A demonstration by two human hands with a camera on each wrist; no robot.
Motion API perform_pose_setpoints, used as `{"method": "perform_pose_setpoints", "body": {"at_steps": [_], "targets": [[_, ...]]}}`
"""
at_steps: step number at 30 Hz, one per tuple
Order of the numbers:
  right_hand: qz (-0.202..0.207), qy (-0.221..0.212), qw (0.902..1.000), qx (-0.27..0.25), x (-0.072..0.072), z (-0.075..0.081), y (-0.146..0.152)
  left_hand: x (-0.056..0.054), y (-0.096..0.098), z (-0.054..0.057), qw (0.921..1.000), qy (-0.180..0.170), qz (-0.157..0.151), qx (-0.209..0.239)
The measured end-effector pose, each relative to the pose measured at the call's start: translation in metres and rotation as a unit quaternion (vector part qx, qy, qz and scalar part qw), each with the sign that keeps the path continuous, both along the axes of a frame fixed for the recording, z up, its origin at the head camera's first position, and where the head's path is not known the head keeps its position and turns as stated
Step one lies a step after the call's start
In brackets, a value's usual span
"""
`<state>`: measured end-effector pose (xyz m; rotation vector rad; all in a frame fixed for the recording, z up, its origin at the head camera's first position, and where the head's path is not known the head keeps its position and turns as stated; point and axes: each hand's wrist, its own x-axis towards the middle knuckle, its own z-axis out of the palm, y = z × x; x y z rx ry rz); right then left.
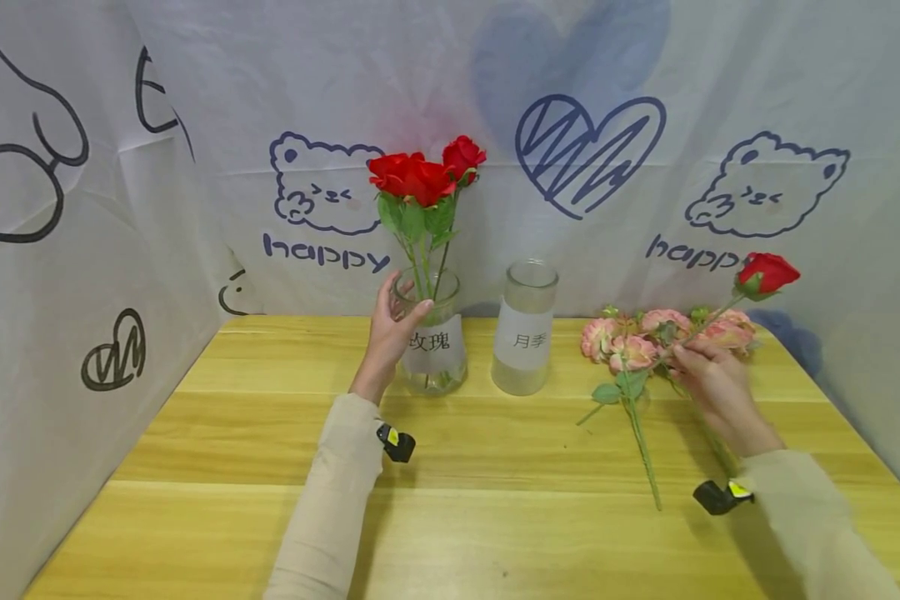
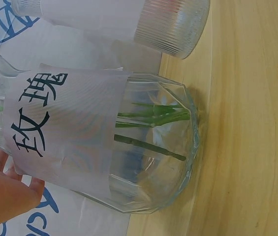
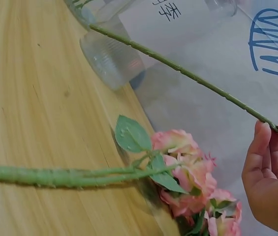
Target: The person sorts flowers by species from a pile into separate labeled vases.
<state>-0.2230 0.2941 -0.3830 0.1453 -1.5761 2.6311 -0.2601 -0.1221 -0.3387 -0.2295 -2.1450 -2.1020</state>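
Note:
My left hand (image 1: 384, 346) holds a glass vase (image 1: 450, 377) by its neck, thumb in front and fingers around the far side. Several red roses (image 1: 420, 177) stand in this vase; its white label carries dark characters. In the left wrist view, cut green stems (image 2: 153, 118) show near the vase's base. At the right, my right hand (image 1: 720, 396) pinches one red rose (image 1: 768, 275) by its stem, the bloom tilted up and right. The right wrist view shows the long bare stem (image 3: 188, 73) running from the fingertips toward the vases.
A second labelled glass vase (image 1: 523, 379), with no flowers in it, stands right of the first. Pink flowers (image 1: 633, 353) with green stems lie on the wooden table (image 1: 495, 517) beneath the right hand. A printed cloth (image 1: 450, 67) hangs behind.

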Motion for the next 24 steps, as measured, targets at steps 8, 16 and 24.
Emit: {"method": "perform_pose_setpoints", "body": {"at_steps": [8, 16, 24], "targets": [[-0.017, -0.016, 0.9993, -0.029, 0.002, 0.007, -0.013, -0.013, -0.002, -0.015, 0.9999, 0.009, 0.005, -0.001], [-0.034, 0.000, 0.9984, -0.045, 0.003, 0.016, -0.025, -0.023, -0.003, -0.027, 0.9997, 0.014, 0.018, -0.002], [-0.028, -0.002, 0.9990, -0.033, -0.002, 0.030, -0.038, -0.023, -0.003, -0.026, 0.9998, 0.009, 0.018, -0.002]]}}
